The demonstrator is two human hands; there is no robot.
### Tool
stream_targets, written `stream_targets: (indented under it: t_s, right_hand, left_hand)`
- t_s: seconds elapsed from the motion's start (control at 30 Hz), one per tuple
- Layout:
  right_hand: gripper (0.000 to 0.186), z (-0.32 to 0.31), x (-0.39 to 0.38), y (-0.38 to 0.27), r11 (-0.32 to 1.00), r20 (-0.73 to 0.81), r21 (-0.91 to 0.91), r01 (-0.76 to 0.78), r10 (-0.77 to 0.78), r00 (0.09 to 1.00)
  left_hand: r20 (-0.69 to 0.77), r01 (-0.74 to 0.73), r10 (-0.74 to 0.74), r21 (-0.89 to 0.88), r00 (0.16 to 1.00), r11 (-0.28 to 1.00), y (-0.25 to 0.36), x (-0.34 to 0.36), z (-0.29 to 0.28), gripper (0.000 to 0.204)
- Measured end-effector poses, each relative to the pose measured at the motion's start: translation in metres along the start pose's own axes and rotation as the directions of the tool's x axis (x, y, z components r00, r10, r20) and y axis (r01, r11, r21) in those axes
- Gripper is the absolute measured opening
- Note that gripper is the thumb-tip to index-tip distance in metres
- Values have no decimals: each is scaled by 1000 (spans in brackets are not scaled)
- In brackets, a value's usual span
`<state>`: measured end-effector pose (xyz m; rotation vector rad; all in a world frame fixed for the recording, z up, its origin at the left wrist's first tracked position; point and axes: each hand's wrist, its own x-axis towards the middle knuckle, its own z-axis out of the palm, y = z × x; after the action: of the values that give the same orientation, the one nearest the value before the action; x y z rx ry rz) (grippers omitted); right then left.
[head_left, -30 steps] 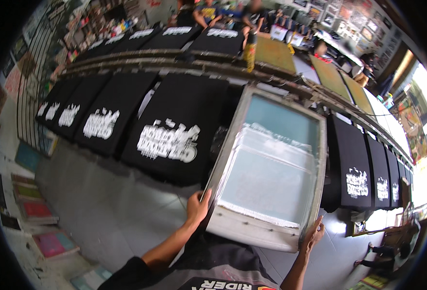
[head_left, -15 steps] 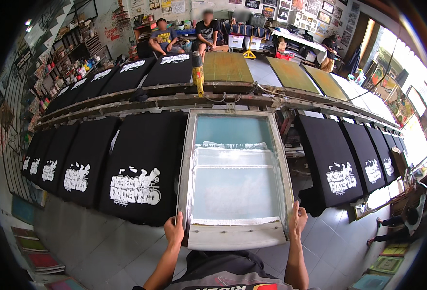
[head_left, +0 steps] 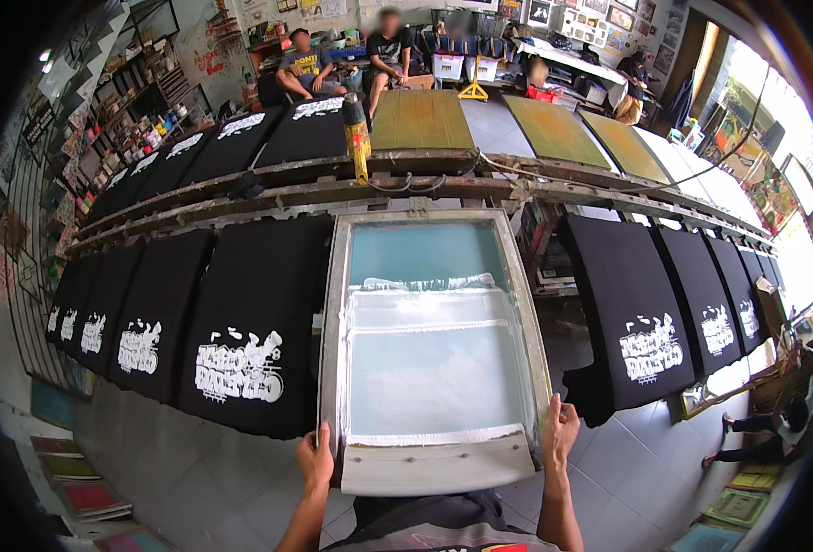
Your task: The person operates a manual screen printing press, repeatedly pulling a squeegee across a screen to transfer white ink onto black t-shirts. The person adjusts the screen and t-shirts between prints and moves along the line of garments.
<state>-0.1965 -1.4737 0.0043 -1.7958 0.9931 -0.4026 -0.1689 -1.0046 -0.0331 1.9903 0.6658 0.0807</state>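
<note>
A screen-printing frame [head_left: 337, 313] with a teal mesh [head_left: 425, 244] lies in the middle, in front of me. White ink [head_left: 439, 373] covers much of the mesh, with a thick ridge of it across the upper part. My left hand [head_left: 315, 457] is closed on the frame's near left edge, thumb on top. On the near right edge, my right hand [head_left: 561, 428] grips the same frame, thumb pointing up along its side. Whatever lies beneath the frame is mostly hidden. Beside it rest a black T-shirt [head_left: 264, 276] on the left and another black T-shirt [head_left: 623, 285] on the right, both with white prints.
More printed black shirts [head_left: 163, 285] line the row. A metal rail [head_left: 296, 196] runs behind, holding a yellow heat gun [head_left: 358, 138]. Greenish boards [head_left: 422, 120] lie beyond it. Two people [head_left: 307, 69] sit at the back; others are at the right.
The frame and both hands sit lower and a little further left in the picture, still gripped the same way. The surroundings have also shifted slightly, as the view moved.
</note>
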Motion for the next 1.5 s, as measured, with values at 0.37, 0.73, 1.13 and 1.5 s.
stream_targets:
  t_s: [0.37,0.73,1.13,1.5]
  right_hand:
    - [46,13,0,-4,993,48,101,62,-67,997]
    - [44,33,-2,8,995,11,68,79,-80,997]
    - [52,31,-5,12,958,39,65,279,-282,959]
    - [83,-23,-75,-52,390,819,-11,921,-525,232]
  left_hand:
    - [6,-83,83,134,997,987,16,39,1,65]
    - [1,106,-106,64,994,992,21,33,12,53]
    - [-3,-88,88,-38,996,995,8,41,22,57]
    - [-247,-146,101,-171,964,974,0,10,9,64]
